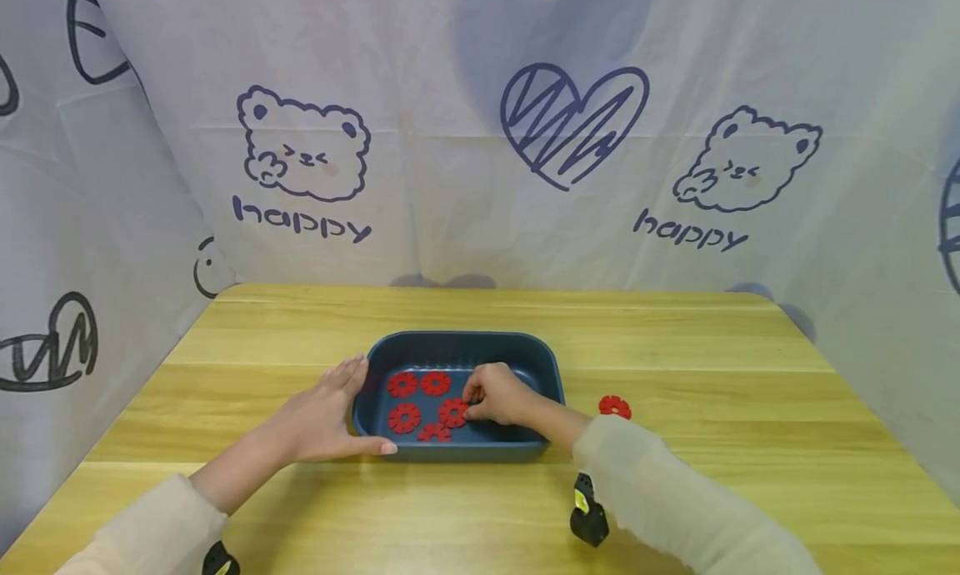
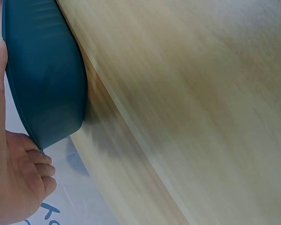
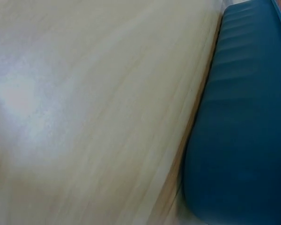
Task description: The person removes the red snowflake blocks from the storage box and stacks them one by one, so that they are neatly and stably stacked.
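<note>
A dark blue rectangular bin (image 1: 480, 452) stands on the table, with several red snowflake discs (image 1: 404, 418) lying flat on its floor. My left hand (image 1: 326, 412) rests against the bin's left end, its thumb stretched along the near rim and its fingers straight at the left side. In the left wrist view, the thumb lies on the rim of the bin (image 2: 47, 75). Inside the bin, my right hand (image 1: 498, 394) pinches a red snowflake disc (image 1: 452, 412) by its right edge. The right wrist view shows only the bin's outer wall (image 3: 239, 122), not the hand.
One more red snowflake disc (image 1: 615, 406) lies on the wooden table (image 1: 712, 475) right of the bin, partly behind the right forearm. A white cloth (image 1: 450, 200) with drawings hangs behind the table and at both sides. Dark wrist devices (image 1: 588, 512) hang beneath the sleeves.
</note>
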`<action>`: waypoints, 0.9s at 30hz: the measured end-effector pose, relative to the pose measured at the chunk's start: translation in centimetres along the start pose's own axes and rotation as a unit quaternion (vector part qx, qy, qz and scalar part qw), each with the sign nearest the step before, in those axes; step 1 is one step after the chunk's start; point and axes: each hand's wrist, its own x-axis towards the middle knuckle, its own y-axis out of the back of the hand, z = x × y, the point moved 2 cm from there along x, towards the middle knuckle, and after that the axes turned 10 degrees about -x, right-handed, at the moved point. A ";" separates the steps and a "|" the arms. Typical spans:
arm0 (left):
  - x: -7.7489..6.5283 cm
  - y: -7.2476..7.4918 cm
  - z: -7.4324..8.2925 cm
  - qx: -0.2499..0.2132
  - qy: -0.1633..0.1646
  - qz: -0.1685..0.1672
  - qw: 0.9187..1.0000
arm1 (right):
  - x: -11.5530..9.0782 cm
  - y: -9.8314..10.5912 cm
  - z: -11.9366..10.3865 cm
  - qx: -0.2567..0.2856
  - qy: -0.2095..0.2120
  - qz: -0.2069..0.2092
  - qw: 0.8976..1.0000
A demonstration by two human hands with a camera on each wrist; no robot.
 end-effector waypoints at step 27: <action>0.0 0.0 0.1 0.006 -0.001 0.006 1.000 | -1.9 3.0 0.3 -0.064 0.028 -0.006 0.998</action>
